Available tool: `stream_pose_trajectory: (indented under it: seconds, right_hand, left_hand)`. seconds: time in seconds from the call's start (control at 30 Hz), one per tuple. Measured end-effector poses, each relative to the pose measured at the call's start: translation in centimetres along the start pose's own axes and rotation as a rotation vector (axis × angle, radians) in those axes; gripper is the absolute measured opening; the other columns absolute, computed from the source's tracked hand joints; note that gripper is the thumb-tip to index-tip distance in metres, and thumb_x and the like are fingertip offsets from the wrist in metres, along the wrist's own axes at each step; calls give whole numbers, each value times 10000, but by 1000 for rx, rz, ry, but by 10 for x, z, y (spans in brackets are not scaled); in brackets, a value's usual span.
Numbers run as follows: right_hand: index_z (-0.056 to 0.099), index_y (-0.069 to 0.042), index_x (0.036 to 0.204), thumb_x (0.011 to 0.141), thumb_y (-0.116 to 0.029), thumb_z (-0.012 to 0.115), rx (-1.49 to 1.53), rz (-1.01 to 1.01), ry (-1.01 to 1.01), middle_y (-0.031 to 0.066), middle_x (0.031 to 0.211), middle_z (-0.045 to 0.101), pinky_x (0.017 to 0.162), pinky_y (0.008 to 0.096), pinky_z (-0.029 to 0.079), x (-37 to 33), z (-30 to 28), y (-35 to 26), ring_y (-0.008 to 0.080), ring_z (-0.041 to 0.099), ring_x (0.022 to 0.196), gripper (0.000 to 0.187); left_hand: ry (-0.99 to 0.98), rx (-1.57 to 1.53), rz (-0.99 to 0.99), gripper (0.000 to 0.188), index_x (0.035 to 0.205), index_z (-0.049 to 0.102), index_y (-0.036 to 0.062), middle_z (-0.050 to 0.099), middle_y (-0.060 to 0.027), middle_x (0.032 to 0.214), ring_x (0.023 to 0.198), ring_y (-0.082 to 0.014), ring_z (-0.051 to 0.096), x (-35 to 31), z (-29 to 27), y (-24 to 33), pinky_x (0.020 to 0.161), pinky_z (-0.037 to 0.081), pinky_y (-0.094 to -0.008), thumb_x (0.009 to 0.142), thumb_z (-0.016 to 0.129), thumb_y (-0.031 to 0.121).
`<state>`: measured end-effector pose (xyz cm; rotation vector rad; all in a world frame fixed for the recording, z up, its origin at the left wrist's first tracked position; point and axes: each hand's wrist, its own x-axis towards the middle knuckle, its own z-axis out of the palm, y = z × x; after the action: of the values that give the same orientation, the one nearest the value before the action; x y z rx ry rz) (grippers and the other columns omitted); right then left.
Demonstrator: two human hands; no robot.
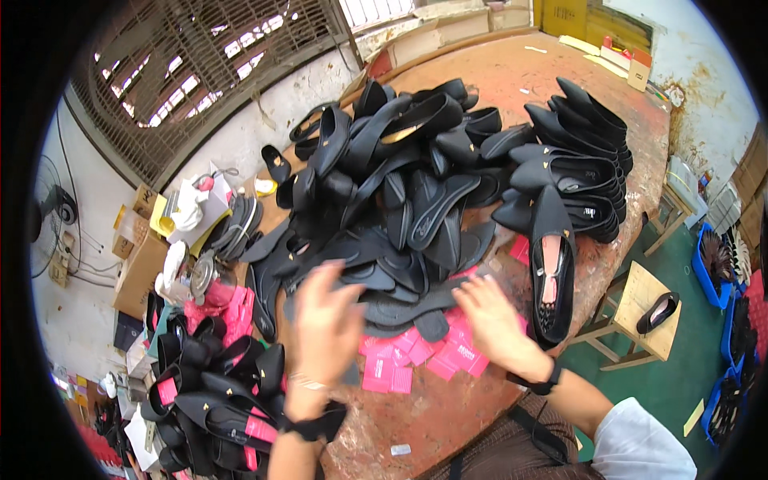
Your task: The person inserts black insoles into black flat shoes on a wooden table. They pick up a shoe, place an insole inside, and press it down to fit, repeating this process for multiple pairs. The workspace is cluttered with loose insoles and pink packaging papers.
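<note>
My left hand (326,320) is raised over the near side of a shoe heap, blurred, its fingers apart with nothing seen in them. Fingers outstretched, my right hand (498,324) reaches to the end of a dark grey insole (400,312); whether it touches it is unclear. Several pink cards (390,372) lie between the hands, partly under the insoles. Beyond them rises the heap of black pointed flat shoes (384,160) with loose insoles among them. One black shoe (552,276), with a pinkish strip inside, lies just right of my right hand.
Nested black shoes (576,172) are stacked along the right of the reddish worktable (432,432). More shoes with pink cards (216,400) are piled at lower left, near a glass jar (210,280). A wooden stool (644,312) bearing one shoe stands on the green floor.
</note>
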<state>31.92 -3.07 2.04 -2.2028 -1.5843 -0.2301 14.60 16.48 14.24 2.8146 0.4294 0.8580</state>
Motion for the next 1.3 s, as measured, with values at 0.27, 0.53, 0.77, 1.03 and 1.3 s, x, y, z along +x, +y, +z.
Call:
stream_pose_trajectory:
  seconds: [0.27,0.53,0.77,1.03,1.3]
  right_hand:
    - [625,-13,1160,800,-146,588,-140,128,-19,186,1137,604,1035,442,376,25,58,2,319,539,1133,385]
    - [629,-7,1024,769,-97,588,26,31,-103,117,843,650,737,395,517,26,16,-5,287,637,848,273]
    - [620,-17,839,795,-88,593,266,176,-72,207,696,655,610,479,523,25,-13,-20,391,668,679,87]
    - [667,11,925,896,-112,619,613,398,-301,196,724,686,642,393,519,8,-30,-65,339,670,664,135]
    - [332,16,1445,887,-21,633,1757,454,-402,169,1332,519,944,388,498,-34,-99,-86,254,611,1094,635]
  left_hand:
    - [-156,485,139,406,1172,616,100,448,-162,1446,1281,-352,479,98,182,61,894,498,-470,781,675,191]
    - [-126,-286,-529,483,1148,713,81,703,-160,1143,1028,-268,677,100,96,-20,897,507,-342,702,567,-31]
    - [269,-1090,-965,609,1300,545,-97,580,-175,1314,1190,-268,583,-85,-70,33,1062,430,-360,702,598,3]
    - [1041,-717,-1471,344,1254,609,10,689,-163,1019,945,-318,648,-227,-32,159,896,516,-420,935,610,138]
    - [614,-1340,-1196,506,1449,362,5,564,-109,1296,1127,-253,607,-242,42,187,931,544,-401,970,523,6]
